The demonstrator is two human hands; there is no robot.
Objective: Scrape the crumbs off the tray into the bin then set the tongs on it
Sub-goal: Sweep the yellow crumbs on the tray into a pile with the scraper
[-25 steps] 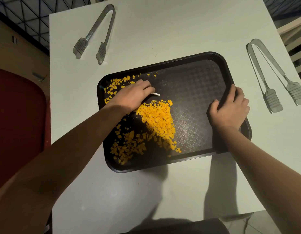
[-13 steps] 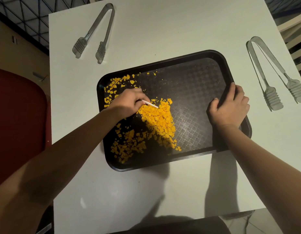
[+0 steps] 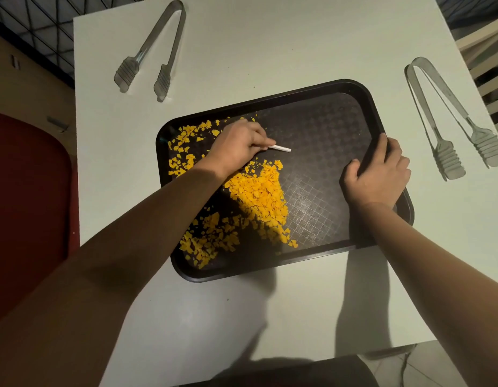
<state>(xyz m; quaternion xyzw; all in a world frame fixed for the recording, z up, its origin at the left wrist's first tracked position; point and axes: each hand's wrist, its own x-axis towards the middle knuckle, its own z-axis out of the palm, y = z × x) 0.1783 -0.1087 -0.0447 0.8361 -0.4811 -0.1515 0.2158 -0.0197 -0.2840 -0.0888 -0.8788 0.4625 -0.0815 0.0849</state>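
A black tray (image 3: 320,127) lies on the white table, its left half strewn with yellow crumbs (image 3: 259,196). My left hand (image 3: 236,143) holds a thin white scraper (image 3: 280,148) over the tray's upper middle, above the main crumb pile. My right hand (image 3: 377,174) grips the tray's right rim, thumb inside and fingers over the edge. One pair of metal tongs (image 3: 155,48) lies at the table's far left. Another pair of tongs (image 3: 448,118) lies to the right of the tray. No bin is in view.
The white table (image 3: 270,37) ends near the left, with a red chair (image 3: 27,205) beside it. Wooden slats (image 3: 490,88) stand past the table's right edge. A dark shape sits at the table's near edge.
My left hand has moved the scraper up and to the right, away from the crumb pile toward the tray's far part. My right hand keeps its hold on the rim.
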